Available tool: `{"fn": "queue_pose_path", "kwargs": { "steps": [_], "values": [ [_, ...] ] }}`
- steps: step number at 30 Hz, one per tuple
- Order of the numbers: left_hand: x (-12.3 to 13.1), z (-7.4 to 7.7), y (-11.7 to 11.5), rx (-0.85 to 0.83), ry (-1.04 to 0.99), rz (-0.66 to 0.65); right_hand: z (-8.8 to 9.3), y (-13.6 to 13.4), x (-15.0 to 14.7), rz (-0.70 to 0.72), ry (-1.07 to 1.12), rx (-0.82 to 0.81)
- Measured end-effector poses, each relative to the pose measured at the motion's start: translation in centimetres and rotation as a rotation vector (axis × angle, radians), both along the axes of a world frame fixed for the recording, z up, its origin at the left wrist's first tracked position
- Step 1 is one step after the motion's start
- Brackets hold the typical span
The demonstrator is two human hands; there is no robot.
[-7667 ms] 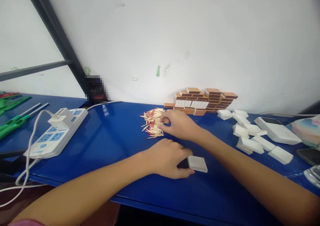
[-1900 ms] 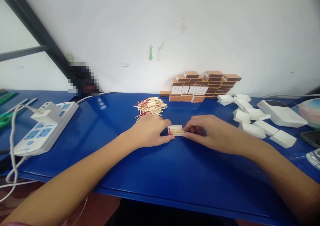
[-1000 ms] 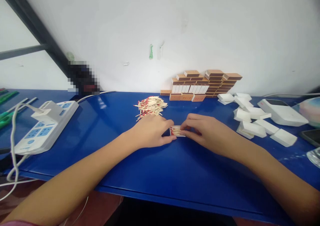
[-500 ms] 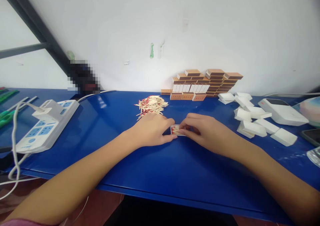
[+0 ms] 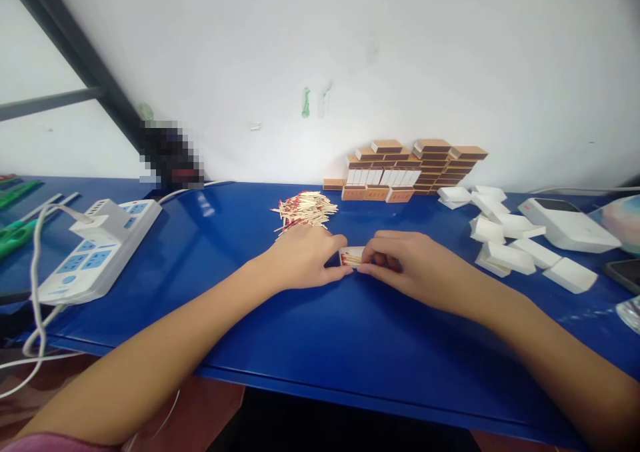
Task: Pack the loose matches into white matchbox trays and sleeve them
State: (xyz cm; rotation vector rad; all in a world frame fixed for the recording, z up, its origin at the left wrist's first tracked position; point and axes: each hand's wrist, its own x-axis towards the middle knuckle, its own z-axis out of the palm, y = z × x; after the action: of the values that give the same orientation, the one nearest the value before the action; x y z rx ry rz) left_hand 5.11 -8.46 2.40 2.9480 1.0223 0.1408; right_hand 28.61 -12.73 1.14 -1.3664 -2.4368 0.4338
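A small white matchbox tray (image 5: 346,251) lies on the blue table between my hands, with red-tipped matches (image 5: 353,260) in it. My left hand (image 5: 311,257) grips the tray's left end, thumb at the near side and fingers at the far side. At the right end, my right hand (image 5: 395,259) has its thumb and curled fingers closed on the tray, covering that part. Just beyond my left hand is a loose heap of matches (image 5: 307,209), partly hidden by it.
Brown matchboxes (image 5: 431,162) stand stacked against the wall. Several white trays (image 5: 507,255) are scattered at the right, beside a white device (image 5: 570,224). A power strip (image 5: 107,259) with white cables lies at the left, near green objects (image 5: 20,235).
My right thumb and fingertips have shifted slightly, and more of the matches inside the tray show. My left hand stays at the tray's left end.
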Motion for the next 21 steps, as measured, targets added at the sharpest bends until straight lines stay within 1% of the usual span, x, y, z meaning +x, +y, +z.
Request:
{"fn": "queue_pose_path", "kwargs": {
  "steps": [4, 8, 13, 17, 21],
  "values": [
    [-0.02, -0.01, 0.02, 0.014, 0.005, 0.006, -0.08, 0.06, 0.05, 0.016, 0.004, -0.007],
    [-0.06, -0.1, 0.15, 0.014, -0.008, -0.015, -0.04, 0.09, 0.07, 0.02, -0.001, 0.011],
    [-0.04, -0.18, 0.11, 0.014, -0.004, -0.002, 0.0, 0.08, 0.11, 0.04, -0.022, 0.039],
    [-0.01, -0.21, -0.01, 0.025, -0.012, -0.007, 0.25, -0.06, 0.24, 0.03, -0.056, 0.094],
    [-0.05, -0.14, -0.02, 0.011, -0.008, 0.001, 0.58, -0.36, 0.17, 0.045, -0.051, 0.086]
  ]
}}
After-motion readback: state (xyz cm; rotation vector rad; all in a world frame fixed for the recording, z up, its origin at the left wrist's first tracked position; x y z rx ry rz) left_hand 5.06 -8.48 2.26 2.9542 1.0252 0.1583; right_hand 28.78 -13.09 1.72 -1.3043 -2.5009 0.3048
